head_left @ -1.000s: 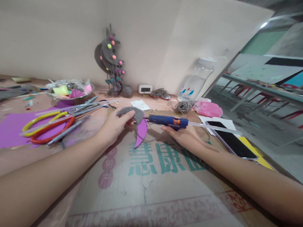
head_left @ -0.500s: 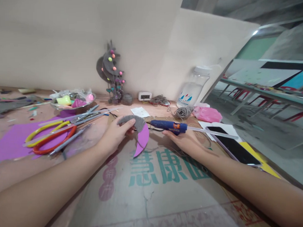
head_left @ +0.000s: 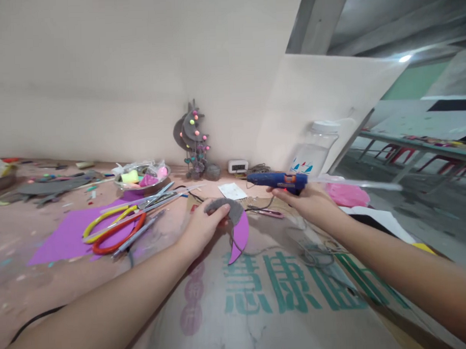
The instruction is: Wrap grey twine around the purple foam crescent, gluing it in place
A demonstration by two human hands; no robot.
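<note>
My left hand [head_left: 208, 223] is closed on a crescent moon cutout [head_left: 241, 230], its thumb over the upper part. Grey yarn covers that upper part, while the lower tip shows bare purple. A loose strand of yarn trails from the crescent over the cardboard [head_left: 207, 318]. My right hand [head_left: 298, 195] grips a blue hot glue gun [head_left: 277, 180], its nozzle pointing left and raised above the work surface. A long clear glue stick [head_left: 355, 184] sticks out of its back end, blurred. The glue gun and the crescent are apart.
Scissors with red and yellow handles [head_left: 118, 234] lie on purple sheet [head_left: 63, 236] at left. Behind stand a metal bowl of craft bits [head_left: 144, 187], a decorated moon hanging [head_left: 193, 137], a small digital clock [head_left: 238, 166] and a water bottle [head_left: 312, 149]. A pink bag [head_left: 348, 193] lies right.
The glue gun has risen and moved away from the crescent, uncovering a pinkish tool on the table. My left hand keeps its hold on the crescent. The camera view has shifted.
</note>
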